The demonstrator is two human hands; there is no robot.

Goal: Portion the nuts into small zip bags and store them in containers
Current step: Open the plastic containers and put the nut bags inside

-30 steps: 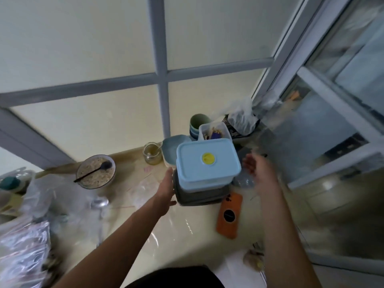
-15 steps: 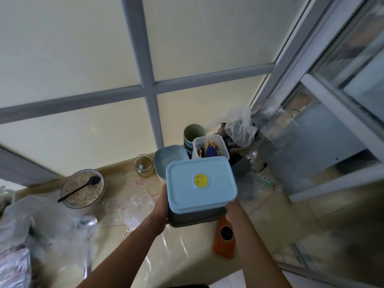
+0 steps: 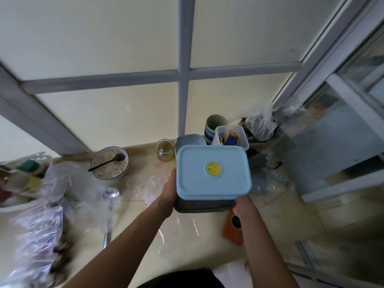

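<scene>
— Why do we hold the stack from both sides?
— From the head view, our left hand (image 3: 168, 191) and right hand (image 3: 241, 206) clasp the dark grey plastic tub (image 3: 204, 205) under the pale blue lidded rectangular container (image 3: 213, 173); it probably steadies both, lifted above the glossy cream counter (image 3: 187, 235).
— The room?
— Frosted window panes (image 3: 116, 113); clear zip bags of nuts (image 3: 37, 242) at far left.

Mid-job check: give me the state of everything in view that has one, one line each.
Blue-lidded container: lid on, stacked on the dark container.
Dark container: under it, held up between both hands.
Left hand: holds the stack's left side.
Right hand: holds its right corner.
Bowl: filled, black spoon resting inside.
Glass jar: open, no lid.
Clear tub: open, upright.
</scene>
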